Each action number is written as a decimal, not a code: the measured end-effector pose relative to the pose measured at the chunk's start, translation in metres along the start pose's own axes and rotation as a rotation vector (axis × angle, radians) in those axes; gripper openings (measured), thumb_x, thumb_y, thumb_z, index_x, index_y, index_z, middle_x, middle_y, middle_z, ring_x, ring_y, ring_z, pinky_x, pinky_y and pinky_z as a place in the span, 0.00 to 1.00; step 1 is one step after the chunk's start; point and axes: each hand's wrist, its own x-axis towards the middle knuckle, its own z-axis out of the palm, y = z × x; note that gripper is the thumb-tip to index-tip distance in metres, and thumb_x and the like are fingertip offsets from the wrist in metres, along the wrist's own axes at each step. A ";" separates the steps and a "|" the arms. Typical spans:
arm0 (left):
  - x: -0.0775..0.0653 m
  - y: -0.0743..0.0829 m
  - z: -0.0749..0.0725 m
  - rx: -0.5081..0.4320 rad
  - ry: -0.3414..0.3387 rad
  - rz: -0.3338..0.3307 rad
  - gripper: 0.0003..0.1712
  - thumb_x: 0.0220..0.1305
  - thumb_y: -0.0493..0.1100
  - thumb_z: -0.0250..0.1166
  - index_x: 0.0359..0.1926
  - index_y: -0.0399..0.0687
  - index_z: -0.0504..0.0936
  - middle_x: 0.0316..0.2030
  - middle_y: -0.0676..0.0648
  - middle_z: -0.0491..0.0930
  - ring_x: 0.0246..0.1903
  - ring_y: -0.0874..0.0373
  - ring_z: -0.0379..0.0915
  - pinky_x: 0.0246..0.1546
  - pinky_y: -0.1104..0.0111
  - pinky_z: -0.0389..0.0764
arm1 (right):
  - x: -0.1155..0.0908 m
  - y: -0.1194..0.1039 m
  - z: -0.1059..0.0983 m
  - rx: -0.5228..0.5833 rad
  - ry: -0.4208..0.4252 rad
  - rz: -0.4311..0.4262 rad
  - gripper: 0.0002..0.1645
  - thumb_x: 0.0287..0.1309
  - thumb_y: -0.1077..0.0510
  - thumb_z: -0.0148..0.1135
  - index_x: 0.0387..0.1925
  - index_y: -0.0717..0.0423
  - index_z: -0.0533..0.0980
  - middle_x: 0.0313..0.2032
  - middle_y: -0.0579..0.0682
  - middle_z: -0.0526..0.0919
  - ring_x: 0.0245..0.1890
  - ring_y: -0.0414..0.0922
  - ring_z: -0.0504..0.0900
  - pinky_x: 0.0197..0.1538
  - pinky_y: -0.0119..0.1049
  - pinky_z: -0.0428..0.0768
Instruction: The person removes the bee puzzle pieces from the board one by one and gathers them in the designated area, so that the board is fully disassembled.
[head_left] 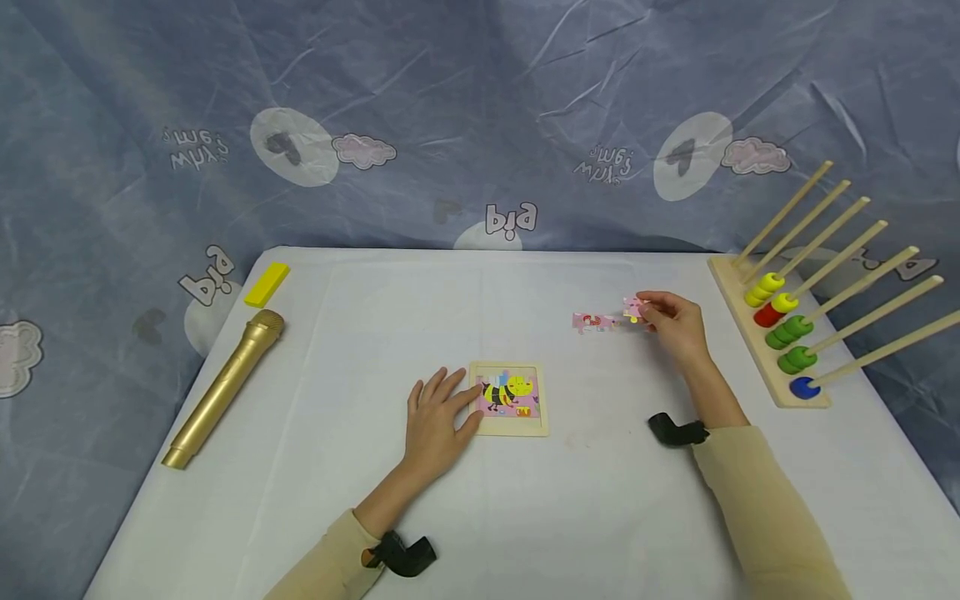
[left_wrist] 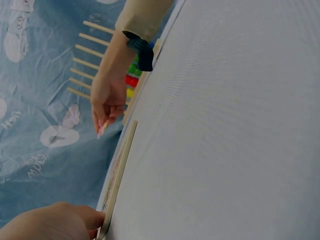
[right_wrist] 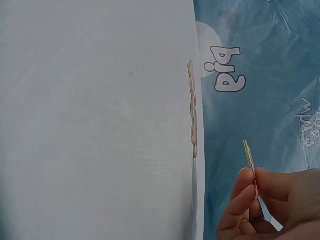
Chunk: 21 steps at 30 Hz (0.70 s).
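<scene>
A square wooden puzzle tray (head_left: 510, 427) with a yellow-and-black bee picture lies mid-table. My left hand (head_left: 437, 422) rests at its left edge, fingers spread, with the index finger and thumb touching the frame. In the left wrist view the tray (left_wrist: 118, 175) appears edge-on beside that hand. Farther back on the right, my right hand (head_left: 677, 327) pinches a small pink-and-yellow jigsaw piece (head_left: 632, 309) between thumb and fingers, raised above the cloth in the right wrist view. Just left of it lies a row of pink puzzle pieces (head_left: 595, 322), seen edge-on in the right wrist view.
To the right stands a wooden bead rack (head_left: 772, 333) with slanting pegs and coloured beads. A gold microphone (head_left: 225, 387) and a yellow block (head_left: 266, 285) lie at the left on the white-covered table (head_left: 360, 317). Behind hangs a blue printed cloth (head_left: 465, 108).
</scene>
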 end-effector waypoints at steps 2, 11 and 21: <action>0.000 0.000 0.000 0.000 -0.001 -0.002 0.21 0.60 0.46 0.69 0.55 0.53 0.84 0.65 0.44 0.73 0.70 0.43 0.59 0.68 0.40 0.51 | 0.001 0.003 0.000 -0.014 0.010 0.004 0.19 0.66 0.62 0.58 0.54 0.69 0.76 0.28 0.33 0.77 0.26 0.28 0.77 0.31 0.21 0.77; 0.000 0.000 0.000 0.002 -0.005 -0.004 0.21 0.60 0.47 0.68 0.55 0.53 0.84 0.65 0.44 0.73 0.70 0.43 0.59 0.68 0.40 0.51 | 0.002 0.020 0.001 -0.101 0.006 0.020 0.17 0.65 0.62 0.59 0.53 0.68 0.78 0.27 0.32 0.76 0.25 0.29 0.74 0.27 0.21 0.73; -0.001 0.000 0.001 -0.004 0.006 -0.002 0.21 0.60 0.47 0.68 0.55 0.53 0.84 0.65 0.44 0.73 0.70 0.43 0.59 0.68 0.40 0.50 | 0.001 0.028 0.008 -0.237 0.027 0.004 0.16 0.66 0.61 0.58 0.52 0.63 0.80 0.36 0.53 0.80 0.27 0.32 0.73 0.27 0.21 0.74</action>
